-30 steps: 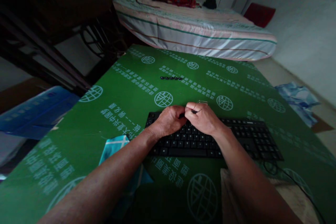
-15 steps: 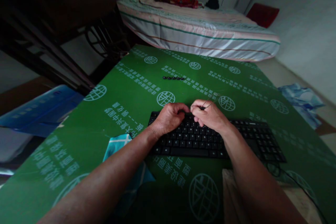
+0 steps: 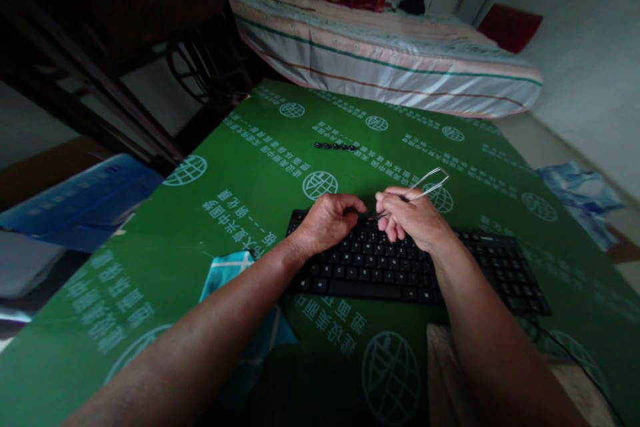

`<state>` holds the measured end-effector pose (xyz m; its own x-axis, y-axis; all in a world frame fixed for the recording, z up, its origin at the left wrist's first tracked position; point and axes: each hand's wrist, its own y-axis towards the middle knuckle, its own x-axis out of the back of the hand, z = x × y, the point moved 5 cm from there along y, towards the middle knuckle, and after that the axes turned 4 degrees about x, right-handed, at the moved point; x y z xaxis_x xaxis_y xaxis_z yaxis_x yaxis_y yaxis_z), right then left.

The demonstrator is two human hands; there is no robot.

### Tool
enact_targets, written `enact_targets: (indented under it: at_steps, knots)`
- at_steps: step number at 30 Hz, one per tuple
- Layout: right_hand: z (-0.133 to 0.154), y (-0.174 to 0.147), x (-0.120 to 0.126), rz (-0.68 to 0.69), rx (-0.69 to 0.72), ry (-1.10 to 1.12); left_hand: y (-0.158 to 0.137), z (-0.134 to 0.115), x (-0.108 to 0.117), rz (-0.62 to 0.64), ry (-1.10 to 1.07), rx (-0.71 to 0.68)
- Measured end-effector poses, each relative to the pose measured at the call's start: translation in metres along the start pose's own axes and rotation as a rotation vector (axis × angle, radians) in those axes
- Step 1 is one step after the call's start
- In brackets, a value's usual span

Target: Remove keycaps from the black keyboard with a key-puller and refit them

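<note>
My left hand (image 3: 334, 221) is over the far left part of a black keyboard (image 3: 367, 273), its thumb and index finger curled towards each other. What lies between those fingertips is too dark to make out. Just to the right, my right hand (image 3: 407, 217) pinches a wire keycap puller (image 3: 429, 184) between thumb and fingers. Its bright wire loop sticks out up and to the right, while a dark end points down-left at the keys beside my left fingertips. Beyond the hands, several small black keycaps (image 3: 335, 146) lie in a row on the green table (image 3: 260, 173).
A turquoise checked cloth (image 3: 225, 270) lies under my left forearm. By my right forearm are a pale wooden-looking piece (image 3: 440, 360) and the keyboard's cable (image 3: 565, 350). A bed (image 3: 380, 73) stands past the far table edge, with a blue box (image 3: 85, 193) off to the left.
My right hand has drawn slightly right, away from my left hand. The keycap puller's wire loop now sticks out clearly to the upper right. The view has shifted a little.
</note>
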<state>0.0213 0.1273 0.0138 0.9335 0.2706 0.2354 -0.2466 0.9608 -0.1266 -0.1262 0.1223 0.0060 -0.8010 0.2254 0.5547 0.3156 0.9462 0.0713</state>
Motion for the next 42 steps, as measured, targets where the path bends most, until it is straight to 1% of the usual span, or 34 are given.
enact_targets:
  at_steps: [4, 7, 14, 16, 19, 21, 23, 26, 28, 30, 34, 39, 42]
  knots:
    - [0.003, -0.002, 0.001, -0.019, -0.004, 0.021, -0.001, -0.002, -0.002, 0.029, 0.011, -0.017]
    - [0.003, -0.003, 0.000, -0.007, 0.004, 0.005, -0.001, -0.003, -0.003, 0.024, 0.019, -0.032]
    - [-0.001, -0.002, -0.008, 0.003, 0.013, -0.161, 0.000, -0.003, -0.003, 0.020, 0.023, -0.061]
    - [0.005, -0.004, -0.011, 0.013, 0.057, -0.253, 0.000, -0.003, -0.004, 0.025, 0.021, -0.067]
    - [0.018, -0.007, -0.015, 0.046, 0.179, -0.429, 0.000, -0.003, -0.004, 0.019, 0.029, -0.072]
    - [0.022, -0.007, -0.016, 0.071, 0.232, -0.496, 0.000, -0.003, -0.005, 0.014, 0.040, -0.073]
    - [0.019, -0.005, -0.014, 0.078, 0.213, -0.455, 0.000, -0.004, -0.005, 0.024, 0.049, -0.082]
    - [0.010, -0.001, -0.009, 0.066, 0.129, -0.301, -0.001, -0.008, -0.006, 0.054, 0.064, -0.103]
    - [0.009, -0.001, -0.009, 0.061, 0.120, -0.275, -0.001, -0.010, -0.006, 0.070, 0.077, -0.110]
    - [0.011, -0.001, -0.009, 0.038, 0.165, -0.317, -0.002, -0.011, -0.007, 0.083, 0.081, -0.110]
    - [0.015, -0.003, -0.011, -0.050, 0.276, -0.391, -0.002, -0.011, -0.007, 0.112, 0.062, -0.111]
    - [0.015, -0.003, -0.010, -0.118, 0.327, -0.462, -0.002, -0.010, -0.008, 0.113, 0.061, -0.101]
    - [0.016, -0.005, -0.008, -0.106, 0.324, -0.462, -0.001, -0.009, -0.008, 0.117, 0.054, -0.080]
